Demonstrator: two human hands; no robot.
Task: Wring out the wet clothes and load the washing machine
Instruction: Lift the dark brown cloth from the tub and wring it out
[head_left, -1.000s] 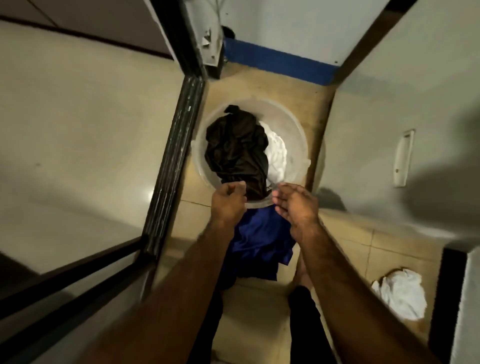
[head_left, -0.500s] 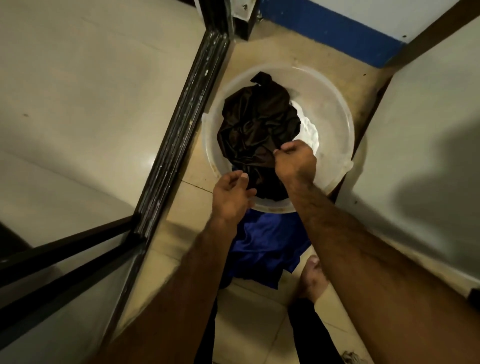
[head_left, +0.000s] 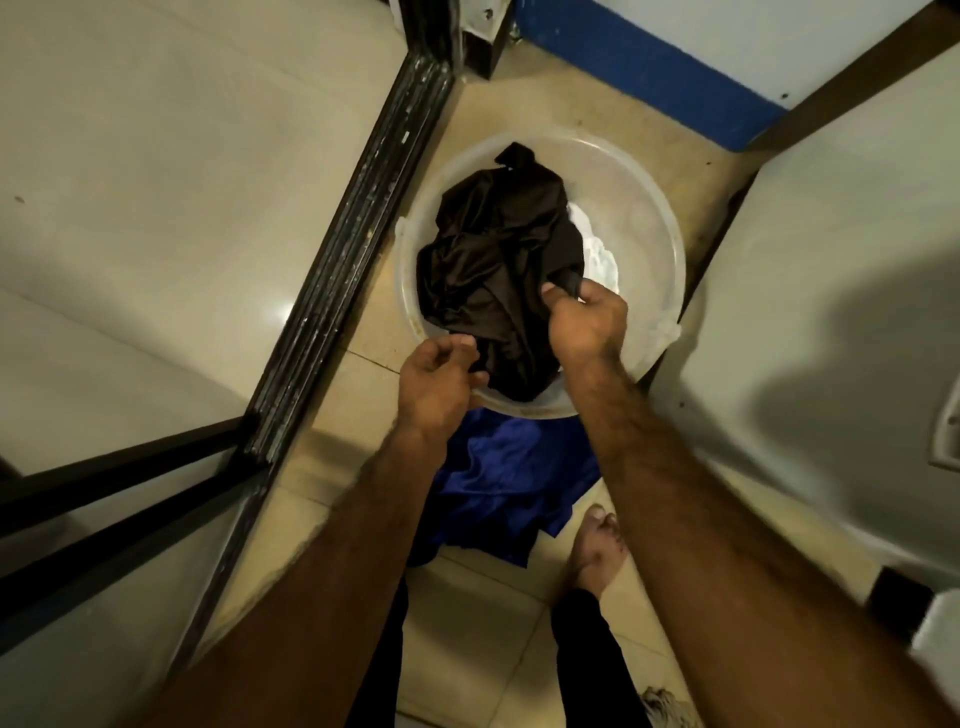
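A clear plastic basin (head_left: 654, 218) stands on the tiled floor. In it lies a crumpled dark brown garment (head_left: 493, 260) on top of a white cloth (head_left: 597, 254). My right hand (head_left: 584, 322) pinches the right edge of the dark garment inside the basin. Just over the basin's near rim my left hand (head_left: 436, 382) hovers with loosely curled fingers, holding nothing. A blue garment (head_left: 509, 483) lies on the floor below the basin, between my arms.
A black metal frame (head_left: 343, 234) runs diagonally on the left, close to the basin. A white appliance side (head_left: 831, 286) stands on the right. My bare foot (head_left: 592, 551) is on the floor near the blue garment. A blue wall strip (head_left: 644, 67) is at the back.
My right hand reached into the basin and took hold of the dark garment's edge. My left hand stayed at the near rim. The view tilted down closer to the basin.
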